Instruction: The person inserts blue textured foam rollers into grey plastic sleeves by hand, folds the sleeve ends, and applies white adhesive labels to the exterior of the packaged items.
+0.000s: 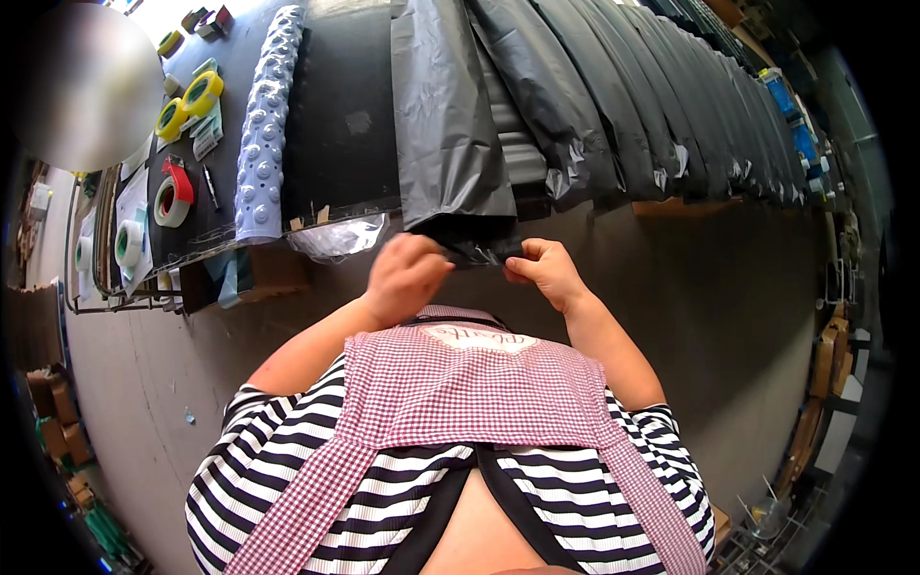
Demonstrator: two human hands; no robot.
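Observation:
A long grey plastic mailing bag (446, 125) lies on the table, its dark mouth hanging over the near edge toward me. My right hand (548, 274) pinches the right corner of that mouth between thumb and fingers. At the left side of the mouth is my left hand (408, 278), slightly blurred, its fingers curled in with the tips at the bag's edge. What fills the bag is hidden. Just right of it, part of a ridged grey roll (517, 144) shows between this bag and the neighbouring grey bag (546, 105).
Several more grey bags (661, 105) lie in a row to the right. On the left stand a pale-blue knobbed roll (264, 125), a red tape dispenser (174, 192), yellow tape rolls (201, 93) and a pen (211, 187). Clear plastic (340, 237) hangs below the table edge.

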